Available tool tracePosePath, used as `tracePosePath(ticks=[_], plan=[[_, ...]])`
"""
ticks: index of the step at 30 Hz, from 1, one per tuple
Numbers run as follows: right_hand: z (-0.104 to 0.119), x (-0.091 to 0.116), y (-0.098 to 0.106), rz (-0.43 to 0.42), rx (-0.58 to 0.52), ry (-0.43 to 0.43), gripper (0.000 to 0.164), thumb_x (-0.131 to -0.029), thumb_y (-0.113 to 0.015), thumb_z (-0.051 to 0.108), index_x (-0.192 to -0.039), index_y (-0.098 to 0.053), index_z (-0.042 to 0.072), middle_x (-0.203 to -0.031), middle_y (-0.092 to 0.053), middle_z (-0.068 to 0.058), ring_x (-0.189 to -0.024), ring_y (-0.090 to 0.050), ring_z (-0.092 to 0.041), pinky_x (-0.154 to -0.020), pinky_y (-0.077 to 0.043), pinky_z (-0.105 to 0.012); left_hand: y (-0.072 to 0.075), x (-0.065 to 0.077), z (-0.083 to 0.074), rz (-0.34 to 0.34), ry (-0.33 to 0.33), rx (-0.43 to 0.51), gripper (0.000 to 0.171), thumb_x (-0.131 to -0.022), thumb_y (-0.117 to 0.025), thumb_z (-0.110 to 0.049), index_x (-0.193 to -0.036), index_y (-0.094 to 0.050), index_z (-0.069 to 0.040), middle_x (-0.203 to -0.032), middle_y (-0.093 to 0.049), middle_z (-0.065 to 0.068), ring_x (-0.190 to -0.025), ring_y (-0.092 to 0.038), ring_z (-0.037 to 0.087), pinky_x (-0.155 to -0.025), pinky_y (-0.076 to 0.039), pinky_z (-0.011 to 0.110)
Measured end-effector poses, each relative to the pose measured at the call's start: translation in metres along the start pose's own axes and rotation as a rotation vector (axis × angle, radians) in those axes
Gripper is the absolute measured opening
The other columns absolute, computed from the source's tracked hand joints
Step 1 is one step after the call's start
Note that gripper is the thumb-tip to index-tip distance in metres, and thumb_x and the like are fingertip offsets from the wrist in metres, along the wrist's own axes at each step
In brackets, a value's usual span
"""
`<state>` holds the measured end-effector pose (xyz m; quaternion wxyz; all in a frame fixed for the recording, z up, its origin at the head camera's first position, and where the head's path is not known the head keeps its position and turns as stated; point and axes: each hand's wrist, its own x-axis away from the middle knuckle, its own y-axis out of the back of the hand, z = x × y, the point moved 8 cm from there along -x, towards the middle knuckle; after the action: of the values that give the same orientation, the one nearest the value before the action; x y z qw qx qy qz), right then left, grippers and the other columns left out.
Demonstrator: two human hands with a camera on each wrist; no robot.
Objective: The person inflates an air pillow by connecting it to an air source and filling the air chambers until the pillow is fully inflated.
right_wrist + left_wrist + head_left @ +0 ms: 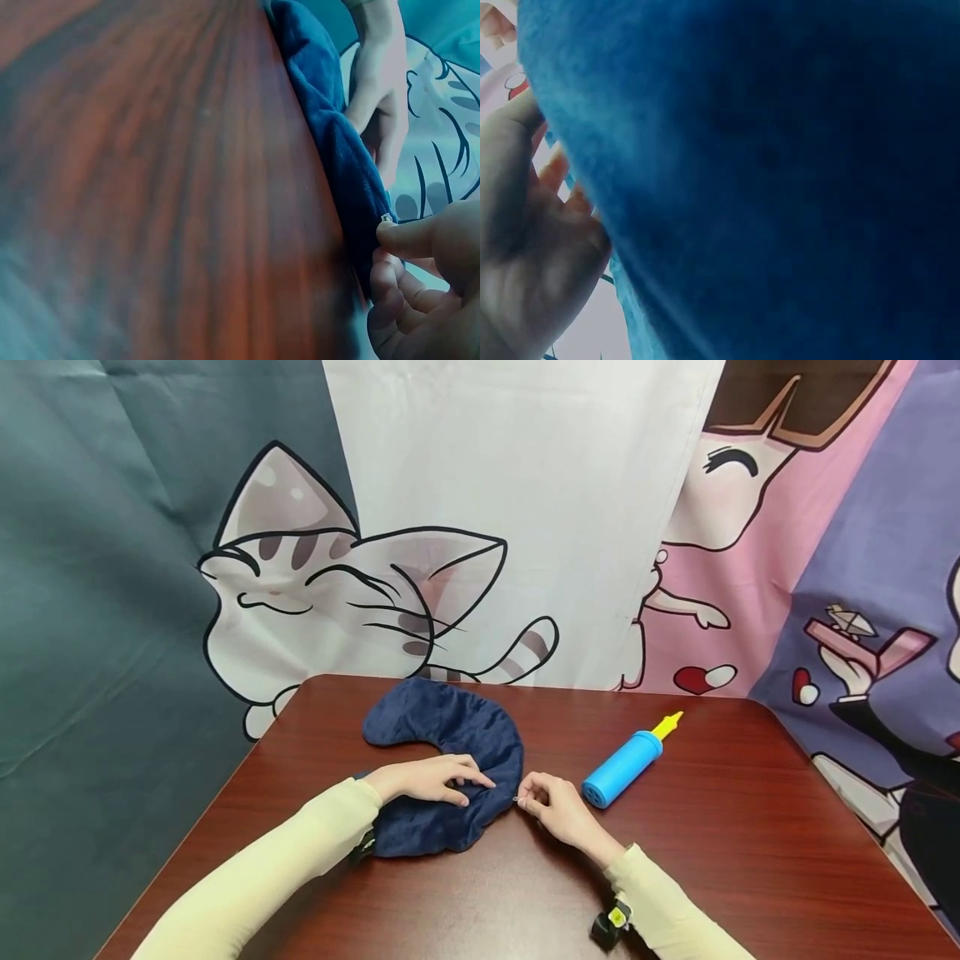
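Observation:
A dark blue plush U-shaped neck pillow [450, 718] lies rather flat on the table, its curved side toward the right. My left hand [433, 778] rests on top of it, fingers spread and loosely bent, pressing the fabric. At the pillow's right edge, my right hand [553, 806] pinches a small zipper pull [386, 218] between thumb and forefinger; the other fingers are curled. In the left wrist view the blue fabric [742, 172] fills most of the picture and hides part of the left hand [540, 247].
To the right of the right hand lies a blue hand pump [622, 768] with a yellow nozzle [667, 724]. The brown wooden table [720, 827] ends at the back against a cloth printed with cartoon figures [480, 460].

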<state>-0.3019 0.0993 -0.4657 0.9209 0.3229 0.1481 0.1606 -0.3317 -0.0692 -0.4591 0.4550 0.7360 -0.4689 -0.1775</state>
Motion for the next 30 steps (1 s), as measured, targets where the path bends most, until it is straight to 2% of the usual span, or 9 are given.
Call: tracePosePath(ticks=[5,11,15,19,24,30], plan=[[0.003,0.001,-0.002,0.005,0.007,0.005,0.008,-0.091,-0.069,0.011,-0.086,-0.065,0.015,-0.073,-0.061,0.001,-0.054,-0.052,-0.002,-0.054,-0.046,-0.019,0.001,-0.002,0.0,0.026,0.004,0.014,0.045,-0.097,-0.062,-0.017,-0.142,-0.055,-0.023,-0.126,-0.054,0.004,-0.108,-0.055,0.015,-0.095,-0.047,0.027],[0.001,-0.001,0.001,0.02,-0.035,-0.016,0.007,-0.092,-0.069,0.011,-0.086,-0.065,0.014,-0.071,-0.063,-0.002,-0.051,-0.053,-0.005,-0.049,-0.047,-0.022,0.0,-0.008,0.003,0.021,0.05,0.017,0.042,-0.098,-0.061,-0.022,-0.139,-0.054,-0.026,-0.121,-0.055,0.002,-0.101,-0.054,0.013,-0.09,-0.047,0.027],[-0.003,-0.003,0.004,0.008,-0.019,-0.025,0.008,-0.091,-0.069,0.012,-0.085,-0.065,0.015,-0.07,-0.063,0.0,-0.053,-0.053,-0.003,-0.051,-0.046,-0.021,-0.004,-0.014,0.003,0.015,0.082,-0.025,0.045,-0.1,-0.058,-0.03,-0.143,-0.046,-0.029,-0.114,-0.052,0.001,-0.097,-0.049,0.012,-0.086,-0.042,0.027],[-0.007,-0.003,0.005,0.017,-0.016,-0.038,0.007,-0.092,-0.068,0.012,-0.086,-0.065,0.015,-0.07,-0.063,0.0,-0.052,-0.052,-0.002,-0.05,-0.045,-0.021,-0.007,-0.018,0.003,0.024,0.11,-0.089,0.052,-0.098,-0.061,-0.032,-0.147,-0.042,-0.033,-0.108,-0.048,0.0,-0.094,-0.043,0.012,-0.084,-0.038,0.028],[-0.008,-0.001,0.003,0.028,-0.026,-0.051,0.007,-0.093,-0.067,0.01,-0.087,-0.065,0.013,-0.071,-0.063,0.0,-0.052,-0.052,-0.003,-0.05,-0.046,-0.021,-0.008,-0.021,0.001,0.057,0.143,-0.138,0.053,-0.098,-0.061,-0.033,-0.148,-0.042,-0.035,-0.112,-0.048,0.0,-0.097,-0.044,0.012,-0.088,-0.04,0.029],[0.002,0.001,-0.002,0.017,-0.02,-0.006,0.008,-0.091,-0.069,0.01,-0.085,-0.066,0.013,-0.069,-0.062,0.001,-0.052,-0.052,-0.001,-0.051,-0.045,-0.02,-0.007,-0.023,0.0,0.104,0.175,-0.14,0.054,-0.099,-0.06,-0.03,-0.149,-0.042,-0.032,-0.113,-0.048,0.002,-0.096,-0.043,0.013,-0.088,-0.039,0.03]])
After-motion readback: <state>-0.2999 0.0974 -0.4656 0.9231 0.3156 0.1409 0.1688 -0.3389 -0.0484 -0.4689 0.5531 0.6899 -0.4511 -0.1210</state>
